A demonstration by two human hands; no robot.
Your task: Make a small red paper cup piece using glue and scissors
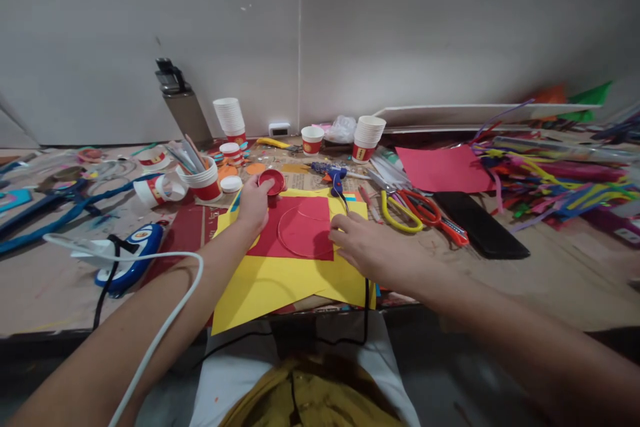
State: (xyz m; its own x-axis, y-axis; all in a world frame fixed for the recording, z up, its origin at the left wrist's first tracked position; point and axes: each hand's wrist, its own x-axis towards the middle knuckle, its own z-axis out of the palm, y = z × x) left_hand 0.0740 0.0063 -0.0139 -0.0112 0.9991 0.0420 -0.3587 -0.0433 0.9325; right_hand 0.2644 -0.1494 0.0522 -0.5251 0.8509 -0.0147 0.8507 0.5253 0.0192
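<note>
My left hand (256, 203) is closed on a small round red cup (273, 182), its open side facing me, over the left part of the sheets. My right hand (350, 235) has its fingers drawn together at the right edge of a red sheet (265, 240). A thin looped string (281, 240) lies across that sheet and runs toward these fingers; whether they grip it is too small to tell. Beneath the red sheet are yellow sheets (250, 290). A blue glue gun (337, 177) lies just beyond my right hand.
Scissors with yellow (400, 217) and red handles lie to the right, beside a black phone (480, 223). Stacked paper cups (369, 137) and a bottle (185, 107) stand toward the wall. A blue power strip (135, 257) with cables sits left; a white cable crosses my left forearm.
</note>
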